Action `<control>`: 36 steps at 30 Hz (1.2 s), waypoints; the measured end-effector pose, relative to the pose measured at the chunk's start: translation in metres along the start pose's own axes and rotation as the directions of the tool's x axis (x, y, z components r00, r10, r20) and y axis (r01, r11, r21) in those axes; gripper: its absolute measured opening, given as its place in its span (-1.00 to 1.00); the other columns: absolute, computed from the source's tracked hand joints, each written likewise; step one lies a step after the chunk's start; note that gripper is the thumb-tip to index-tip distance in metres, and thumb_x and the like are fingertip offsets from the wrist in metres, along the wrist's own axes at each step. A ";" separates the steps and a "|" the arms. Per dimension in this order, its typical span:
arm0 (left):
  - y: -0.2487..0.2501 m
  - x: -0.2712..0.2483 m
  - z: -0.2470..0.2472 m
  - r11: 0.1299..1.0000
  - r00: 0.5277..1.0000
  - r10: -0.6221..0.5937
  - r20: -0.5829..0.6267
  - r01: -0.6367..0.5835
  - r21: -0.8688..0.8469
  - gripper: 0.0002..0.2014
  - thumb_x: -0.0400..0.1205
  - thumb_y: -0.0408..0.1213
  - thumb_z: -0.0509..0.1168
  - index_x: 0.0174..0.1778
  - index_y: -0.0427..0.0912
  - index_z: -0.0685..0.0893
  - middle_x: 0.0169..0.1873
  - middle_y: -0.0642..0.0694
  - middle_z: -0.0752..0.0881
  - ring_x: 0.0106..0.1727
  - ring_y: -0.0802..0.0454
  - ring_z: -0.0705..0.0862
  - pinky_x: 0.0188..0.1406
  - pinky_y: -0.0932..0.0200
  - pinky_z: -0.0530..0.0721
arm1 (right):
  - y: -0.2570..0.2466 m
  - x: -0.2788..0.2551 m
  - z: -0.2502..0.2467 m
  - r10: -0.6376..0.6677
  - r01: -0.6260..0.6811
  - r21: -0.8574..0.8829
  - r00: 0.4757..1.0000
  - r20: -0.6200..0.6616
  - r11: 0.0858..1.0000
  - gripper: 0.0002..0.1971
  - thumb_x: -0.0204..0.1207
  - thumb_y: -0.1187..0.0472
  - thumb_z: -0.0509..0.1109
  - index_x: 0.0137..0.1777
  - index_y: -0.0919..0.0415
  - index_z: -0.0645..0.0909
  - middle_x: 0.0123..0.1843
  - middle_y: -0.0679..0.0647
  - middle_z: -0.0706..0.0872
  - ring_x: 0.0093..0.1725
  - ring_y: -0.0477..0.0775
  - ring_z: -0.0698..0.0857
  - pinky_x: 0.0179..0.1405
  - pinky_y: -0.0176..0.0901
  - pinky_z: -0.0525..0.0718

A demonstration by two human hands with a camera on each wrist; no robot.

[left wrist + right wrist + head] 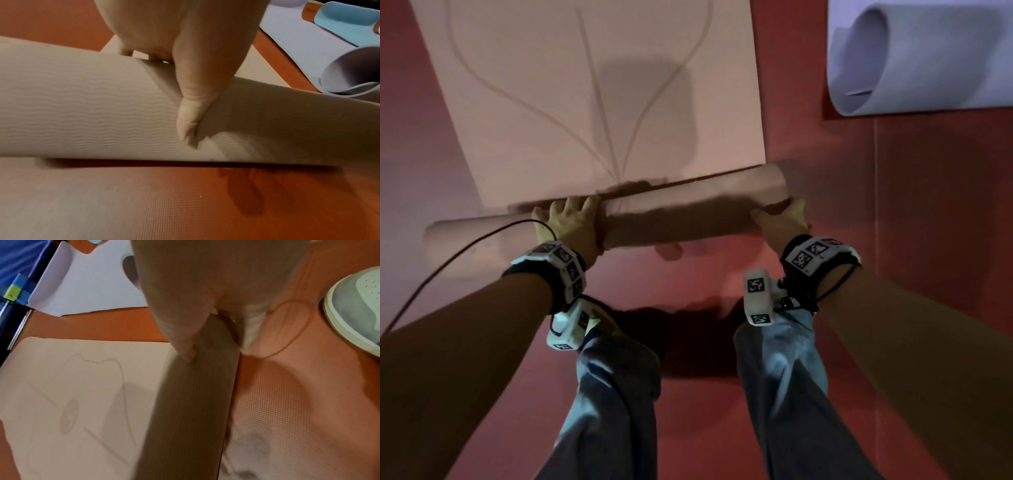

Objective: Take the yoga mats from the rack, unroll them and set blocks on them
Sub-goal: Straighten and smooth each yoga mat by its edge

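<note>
A pale pink yoga mat [585,102] with a curved line pattern lies partly unrolled on the red floor [893,240]. Its remaining roll [688,209] lies across the near edge. My left hand [575,222] grips the roll left of its middle, fingers curled over the top. In the left wrist view the thumb [191,113] presses the roll's ribbed near side [82,105]. My right hand [780,219] holds the roll's right end. The right wrist view has the thumb [180,337] on the roll [195,394] and other fingers behind its end, beside the flat part [72,386].
A lilac mat [911,58] with a curled end lies at the upper right. A light blue mat [349,21] lies beyond it. My shoe [357,305] stands on the red floor near the roll's end. Blue and green blocks [16,288] sit far off. A black cable [448,260] trails from my left wrist.
</note>
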State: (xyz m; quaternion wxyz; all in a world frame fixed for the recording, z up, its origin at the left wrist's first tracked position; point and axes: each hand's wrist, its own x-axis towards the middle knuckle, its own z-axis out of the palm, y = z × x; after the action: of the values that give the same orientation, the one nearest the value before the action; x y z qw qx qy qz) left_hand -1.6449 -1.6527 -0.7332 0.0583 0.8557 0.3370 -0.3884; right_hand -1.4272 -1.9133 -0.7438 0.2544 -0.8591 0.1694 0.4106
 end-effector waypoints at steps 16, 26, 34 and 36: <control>-0.014 -0.059 0.015 0.977 0.985 0.113 0.133 -0.086 -0.195 -0.35 0.56 -0.08 0.42 0.56 -0.05 0.35 0.42 -0.15 0.49 0.39 -0.23 0.51 0.21 -0.18 0.53 | -0.009 -0.081 0.003 -0.072 0.065 -0.214 0.997 -0.026 0.975 -0.30 0.31 0.10 0.46 0.47 0.21 0.37 0.40 0.29 0.55 0.34 0.36 0.59 0.31 0.26 0.60; -0.002 -0.112 0.057 0.967 0.989 0.084 0.124 -0.051 -0.251 -0.30 0.55 -0.29 0.33 0.62 0.18 0.31 0.57 -0.08 0.32 0.49 -0.23 0.36 0.32 -0.18 0.48 | 0.059 -0.099 -0.009 -0.240 0.226 -0.153 0.967 -0.086 0.962 -0.64 0.46 0.17 0.47 0.25 0.19 0.63 0.21 0.18 0.73 0.21 0.24 0.69 0.15 -0.08 0.63; 0.053 -0.154 0.092 0.972 0.999 -0.007 0.033 0.014 -0.233 -0.32 0.55 -0.16 0.37 0.59 -0.05 0.30 0.43 -0.24 0.42 0.42 -0.30 0.45 0.32 -0.20 0.48 | 0.138 -0.100 -0.025 -0.333 0.340 -0.125 0.940 0.077 0.932 -0.62 0.46 0.20 0.42 0.29 0.02 0.56 0.04 -0.01 0.73 0.08 0.16 0.74 0.09 -0.07 0.67; 0.066 -0.158 0.102 0.988 0.998 -0.034 0.051 0.041 -0.150 -0.36 0.60 -0.15 0.32 0.61 0.01 0.27 0.40 -0.27 0.39 0.38 -0.31 0.43 0.25 -0.16 0.48 | 0.151 -0.095 -0.022 -0.354 0.358 -0.161 0.934 0.053 0.920 -0.72 0.54 0.09 0.40 0.23 0.10 0.61 0.05 0.03 0.72 0.12 0.18 0.70 0.03 -0.18 0.54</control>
State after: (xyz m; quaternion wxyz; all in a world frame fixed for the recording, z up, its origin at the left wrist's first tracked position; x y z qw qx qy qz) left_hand -1.7421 -1.8242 -0.7037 0.1238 0.8327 0.3800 -0.3833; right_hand -1.5464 -2.0406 -0.7019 0.2536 -0.8891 -0.0277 0.3800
